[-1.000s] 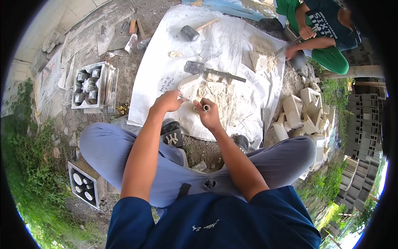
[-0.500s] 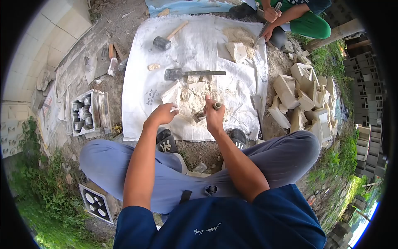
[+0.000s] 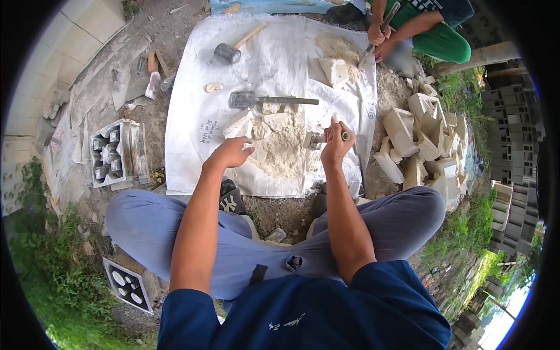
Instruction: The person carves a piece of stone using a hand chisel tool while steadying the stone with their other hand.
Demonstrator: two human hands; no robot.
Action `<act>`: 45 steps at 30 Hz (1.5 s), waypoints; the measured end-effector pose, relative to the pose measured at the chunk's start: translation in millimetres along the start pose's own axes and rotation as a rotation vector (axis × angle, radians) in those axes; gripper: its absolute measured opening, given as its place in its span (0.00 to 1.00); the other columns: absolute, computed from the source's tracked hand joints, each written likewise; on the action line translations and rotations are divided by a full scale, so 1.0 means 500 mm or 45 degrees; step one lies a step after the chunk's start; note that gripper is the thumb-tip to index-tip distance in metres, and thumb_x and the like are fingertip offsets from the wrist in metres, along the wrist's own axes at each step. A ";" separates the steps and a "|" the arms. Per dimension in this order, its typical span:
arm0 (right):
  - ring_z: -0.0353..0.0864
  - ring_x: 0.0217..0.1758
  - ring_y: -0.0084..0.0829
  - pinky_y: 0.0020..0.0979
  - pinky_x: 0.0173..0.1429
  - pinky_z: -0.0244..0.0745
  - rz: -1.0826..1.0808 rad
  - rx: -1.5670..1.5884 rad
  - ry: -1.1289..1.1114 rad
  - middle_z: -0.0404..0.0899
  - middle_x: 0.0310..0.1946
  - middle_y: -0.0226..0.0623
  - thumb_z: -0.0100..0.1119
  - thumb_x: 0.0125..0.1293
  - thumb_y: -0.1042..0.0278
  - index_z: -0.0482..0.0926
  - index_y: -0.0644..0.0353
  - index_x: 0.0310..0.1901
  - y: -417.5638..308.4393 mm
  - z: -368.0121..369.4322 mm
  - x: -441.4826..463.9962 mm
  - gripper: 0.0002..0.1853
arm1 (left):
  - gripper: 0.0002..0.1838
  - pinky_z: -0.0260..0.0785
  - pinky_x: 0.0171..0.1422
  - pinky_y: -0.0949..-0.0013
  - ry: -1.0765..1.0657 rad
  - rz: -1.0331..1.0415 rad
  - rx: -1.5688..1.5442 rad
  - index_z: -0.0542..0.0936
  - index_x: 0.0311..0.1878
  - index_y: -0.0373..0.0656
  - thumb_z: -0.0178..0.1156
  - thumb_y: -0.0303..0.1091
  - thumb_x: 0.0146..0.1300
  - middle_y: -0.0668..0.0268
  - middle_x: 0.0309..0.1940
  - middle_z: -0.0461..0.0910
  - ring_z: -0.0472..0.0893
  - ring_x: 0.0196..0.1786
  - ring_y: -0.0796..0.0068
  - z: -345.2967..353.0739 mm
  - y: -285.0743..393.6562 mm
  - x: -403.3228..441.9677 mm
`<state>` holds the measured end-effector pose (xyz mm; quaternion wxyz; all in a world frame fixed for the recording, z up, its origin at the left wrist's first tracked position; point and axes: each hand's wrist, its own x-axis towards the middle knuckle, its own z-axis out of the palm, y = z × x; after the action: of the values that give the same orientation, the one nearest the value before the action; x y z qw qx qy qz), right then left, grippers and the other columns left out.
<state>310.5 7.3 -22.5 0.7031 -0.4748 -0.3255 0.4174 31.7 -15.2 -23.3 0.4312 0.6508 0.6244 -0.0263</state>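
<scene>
Flat-bladed tool (image 3: 313,140) was gripped in the right hand (image 3: 335,146), fist closed round the handle, blade on the fist's left and handle end on its right. Blade was located over the right part of the pale rubble (image 3: 284,153); contact could not be determined. Left hand (image 3: 231,153) was held at the near left edge of the rubble, fingers loosely bent; whether anything was pinched could not be told. Larger chunks (image 3: 238,124) were noted just beyond the left hand. Behind these, a dark-headed bar (image 3: 280,100) was laid crosswise on the white sheet (image 3: 189,134). Farther off, a black-headed mallet (image 3: 227,53) was seen lying. At upper right, a long tool (image 3: 387,22) was held by a co-worker. Broken blocks (image 3: 429,131) were heaped right of the sheet.
</scene>
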 end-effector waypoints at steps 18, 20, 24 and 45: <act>0.61 0.20 0.18 0.28 0.27 0.55 0.083 -0.383 -0.282 0.65 0.14 0.26 0.56 0.71 0.71 0.68 0.63 0.17 0.077 0.049 0.034 0.22 | 0.23 0.71 0.65 0.55 0.025 0.047 -0.089 0.78 0.63 0.47 0.59 0.47 0.71 0.47 0.57 0.81 0.79 0.61 0.47 -0.025 -0.006 0.047; 0.60 0.20 0.19 0.28 0.27 0.54 -0.001 -0.220 -0.216 0.64 0.14 0.27 0.56 0.72 0.71 0.67 0.64 0.16 0.046 0.057 0.032 0.23 | 0.23 0.71 0.65 0.54 0.039 0.059 -0.063 0.78 0.63 0.46 0.58 0.48 0.71 0.47 0.57 0.81 0.79 0.61 0.47 -0.024 -0.004 0.046; 0.56 0.18 0.21 0.30 0.26 0.55 -0.118 -0.242 -0.285 0.60 0.12 0.30 0.52 0.75 0.71 0.62 0.60 0.13 -0.040 0.086 0.024 0.27 | 0.23 0.71 0.64 0.54 0.047 0.060 -0.075 0.78 0.62 0.45 0.57 0.49 0.72 0.47 0.57 0.81 0.79 0.61 0.47 -0.033 0.009 0.038; 0.55 0.19 0.15 0.27 0.23 0.53 0.086 -0.699 -0.216 0.60 0.14 0.20 0.53 0.79 0.56 0.65 0.60 0.19 0.038 0.066 0.019 0.28 | 0.22 0.71 0.64 0.54 0.043 0.014 -0.039 0.78 0.63 0.46 0.58 0.47 0.72 0.46 0.57 0.81 0.79 0.61 0.48 -0.031 0.008 0.028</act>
<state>281.0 32.6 -28.8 0.5041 -0.6214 -0.4681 0.3751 30.4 5.6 -19.3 0.4306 0.6480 0.6283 -0.0033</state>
